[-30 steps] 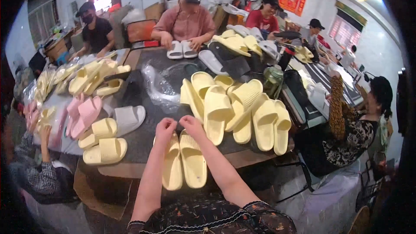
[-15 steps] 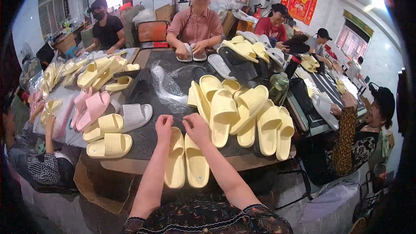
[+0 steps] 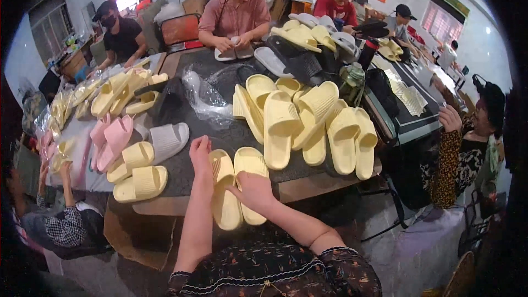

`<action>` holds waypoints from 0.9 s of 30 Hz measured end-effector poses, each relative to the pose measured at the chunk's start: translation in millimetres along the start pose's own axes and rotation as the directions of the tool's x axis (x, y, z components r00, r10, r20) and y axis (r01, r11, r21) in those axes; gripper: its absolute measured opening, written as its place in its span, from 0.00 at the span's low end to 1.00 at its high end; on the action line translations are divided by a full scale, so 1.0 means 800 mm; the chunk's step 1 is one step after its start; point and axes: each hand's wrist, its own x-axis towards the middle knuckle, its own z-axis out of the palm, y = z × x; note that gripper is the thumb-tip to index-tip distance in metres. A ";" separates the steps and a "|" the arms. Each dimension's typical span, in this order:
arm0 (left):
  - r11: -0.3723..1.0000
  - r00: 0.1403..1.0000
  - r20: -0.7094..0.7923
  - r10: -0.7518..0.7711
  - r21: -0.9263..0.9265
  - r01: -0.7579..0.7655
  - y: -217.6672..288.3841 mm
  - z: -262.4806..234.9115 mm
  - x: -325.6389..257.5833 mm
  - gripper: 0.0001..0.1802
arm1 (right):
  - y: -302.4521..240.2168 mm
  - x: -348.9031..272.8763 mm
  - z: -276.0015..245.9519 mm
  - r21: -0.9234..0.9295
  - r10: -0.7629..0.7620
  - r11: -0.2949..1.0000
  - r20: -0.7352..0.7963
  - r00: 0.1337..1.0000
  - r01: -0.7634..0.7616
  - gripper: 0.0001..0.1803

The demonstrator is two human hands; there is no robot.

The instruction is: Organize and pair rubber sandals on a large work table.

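A pair of yellow slippers with ribbed straps lies before me at the table's near edge, toes pointing away: a left slipper [image 3: 227, 210] and a right slipper [image 3: 251, 157]. My right hand [image 3: 254, 192] reaches into the right one below its strap. Its thumb lies across toward the left slipper's inner side, and its fingertips are partly hidden. Just left of the pair's toes, my left hand [image 3: 201, 153] is raised with curled fingers. Whatever it may pinch is too small to make out.
Yellow slippers [image 3: 281, 132] are heaped to the right; another yellow pair [image 3: 141, 184], a grey slipper [image 3: 169, 142] and pink slippers [image 3: 114, 140] lie left. Clear plastic bags [image 3: 204, 99] rest mid-table on the dark mat. A green bottle [image 3: 352, 80] stands beyond the heap. Co-workers sit around.
My right hand has parted from my left and come down into the right slipper. My left hand remains raised by the toes. At right, a co-worker's hand has lifted away from a grey slipper.
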 end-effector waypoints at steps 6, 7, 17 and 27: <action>0.997 0.998 -0.020 -0.052 -0.066 0.050 0.021 -0.004 -0.049 0.05 | 0.023 -0.018 0.021 -0.026 0.117 0.993 0.070 0.991 -0.116 0.23; 0.998 0.999 -0.005 -0.035 -0.054 0.035 0.021 -0.008 -0.057 0.05 | 0.025 -0.018 0.022 0.015 0.088 0.996 0.050 0.995 -0.089 0.21; 0.916 0.959 0.109 0.260 0.286 -0.281 0.064 -0.090 -0.145 0.14 | 0.064 -0.067 -0.102 0.217 0.086 0.975 -0.168 0.982 -0.049 0.08; 0.895 0.987 0.062 0.148 0.416 -0.160 0.056 -0.179 -0.157 0.06 | 0.102 -0.062 -0.180 0.755 0.435 0.649 -0.467 0.770 0.091 0.14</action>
